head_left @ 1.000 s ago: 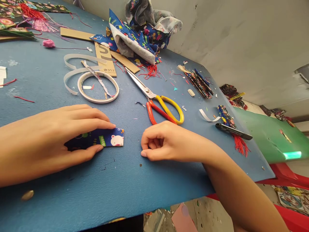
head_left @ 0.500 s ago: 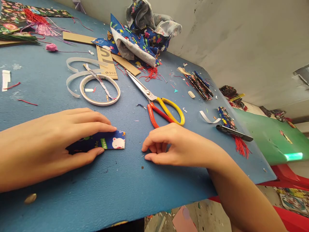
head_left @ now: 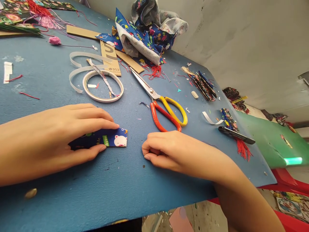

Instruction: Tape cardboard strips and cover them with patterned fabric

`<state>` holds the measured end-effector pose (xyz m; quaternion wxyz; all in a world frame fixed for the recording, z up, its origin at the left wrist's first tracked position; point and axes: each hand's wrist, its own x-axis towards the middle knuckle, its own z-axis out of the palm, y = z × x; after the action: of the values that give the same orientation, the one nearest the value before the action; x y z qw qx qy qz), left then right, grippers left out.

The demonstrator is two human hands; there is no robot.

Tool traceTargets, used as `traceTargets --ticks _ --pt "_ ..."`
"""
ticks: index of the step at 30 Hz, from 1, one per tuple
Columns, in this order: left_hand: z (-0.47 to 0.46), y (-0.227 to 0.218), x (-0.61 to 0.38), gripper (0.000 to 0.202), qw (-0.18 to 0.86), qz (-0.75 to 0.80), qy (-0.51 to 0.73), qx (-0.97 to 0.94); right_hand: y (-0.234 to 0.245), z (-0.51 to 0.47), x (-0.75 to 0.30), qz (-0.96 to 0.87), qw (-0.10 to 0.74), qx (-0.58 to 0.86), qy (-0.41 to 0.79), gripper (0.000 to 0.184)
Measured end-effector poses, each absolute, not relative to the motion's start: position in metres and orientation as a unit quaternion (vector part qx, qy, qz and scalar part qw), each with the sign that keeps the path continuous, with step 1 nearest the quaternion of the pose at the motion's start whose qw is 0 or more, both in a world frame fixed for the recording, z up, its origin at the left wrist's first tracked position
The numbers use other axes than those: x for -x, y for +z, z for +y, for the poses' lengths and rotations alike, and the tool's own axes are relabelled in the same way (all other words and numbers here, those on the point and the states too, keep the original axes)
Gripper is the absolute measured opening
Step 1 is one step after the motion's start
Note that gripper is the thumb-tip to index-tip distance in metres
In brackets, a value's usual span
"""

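Observation:
Under my left hand [head_left: 60, 138] lies a flat blue fabric-covered strip [head_left: 120, 140] printed with a white pig face and lettering. My fingers rest along its far edge and the thumb along its near edge, and the palm hides its left end. To the right of the strip, apart from it, my right hand [head_left: 166, 153] rests low at the table with thumb and forefinger pressed together. Whatever they pinch, if anything, is hidden. Just beyond this hand are scissors [head_left: 155, 96] with one red and one yellow handle.
A roll of white tape [head_left: 84, 91] and cardboard strips [head_left: 82, 31] lie farther back on the blue table [head_left: 108, 199]. Crumpled patterned cloth [head_left: 149, 35] sits by the wall. At right are a black-handled cutter [head_left: 236, 135], a red tassel [head_left: 243, 149] and an eraser [head_left: 194, 94].
My right thumb and forefinger have closed together, and the hand has turned slightly knuckles-up. The left hand keeps its place on the strip. The whole view has shifted a little.

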<state>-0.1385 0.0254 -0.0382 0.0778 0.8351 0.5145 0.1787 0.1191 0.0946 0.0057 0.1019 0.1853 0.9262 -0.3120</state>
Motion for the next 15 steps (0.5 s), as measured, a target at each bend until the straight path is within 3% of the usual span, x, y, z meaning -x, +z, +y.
traceTargets --ticks 4,15 --pt "0.0282 -0.0378 0.1429 0.039 0.033 0.458 0.138 -0.878 0.0055 0.0950 -0.1176 0.924 0.110 -0.181 -0.317 0.007" --pt "0.0255 -0.0339 0.1437 0.042 0.074 0.460 0.142 -0.873 0.0014 0.0981 -0.1190 0.916 0.102 -0.180 -0.345 0.012"
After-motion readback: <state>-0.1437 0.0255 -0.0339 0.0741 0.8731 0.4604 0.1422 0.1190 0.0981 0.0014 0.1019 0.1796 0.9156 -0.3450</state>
